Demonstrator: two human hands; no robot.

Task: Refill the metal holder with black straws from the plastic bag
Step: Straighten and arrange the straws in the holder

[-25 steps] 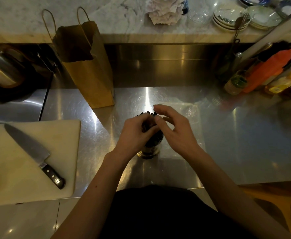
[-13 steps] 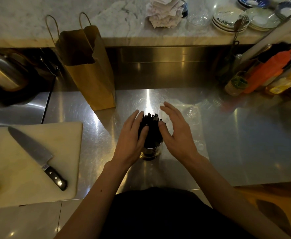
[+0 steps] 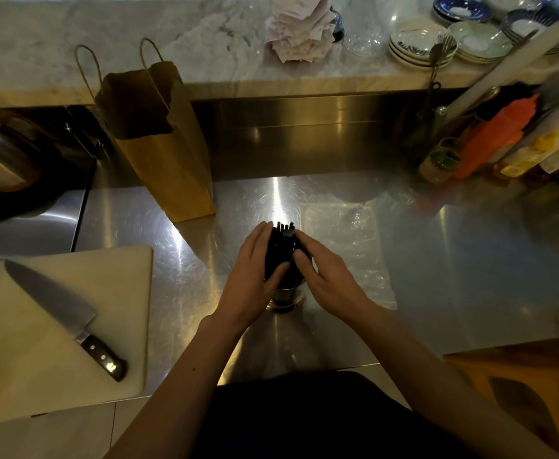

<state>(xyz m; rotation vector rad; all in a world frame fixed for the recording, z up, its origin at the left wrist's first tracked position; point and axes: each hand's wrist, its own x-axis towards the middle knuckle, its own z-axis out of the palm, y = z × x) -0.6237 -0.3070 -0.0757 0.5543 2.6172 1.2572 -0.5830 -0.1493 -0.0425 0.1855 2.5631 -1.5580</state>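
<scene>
A round metal holder (image 3: 284, 298) stands on the steel counter in front of me, packed with upright black straws (image 3: 279, 250). My left hand (image 3: 251, 279) presses against the left side of the straw bundle, thumb across its front. My right hand (image 3: 329, 276) cups the bundle from the right, fingertips touching the straws. Both hands squeeze the bundle between them. A clear, flat plastic bag (image 3: 347, 240) lies on the counter just right of and behind the holder; it looks empty.
A brown paper bag (image 3: 162, 150) stands at the back left. A white cutting board (image 3: 39, 326) with a large knife (image 3: 63, 313) lies to my left. Bottles and an orange squeeze bottle (image 3: 490, 137) crowd the back right. Plates (image 3: 420, 41) sit on the marble ledge.
My hands first worked at the straw tops, then spread apart beside the holder, and now have closed in against the straw bundle from both sides.
</scene>
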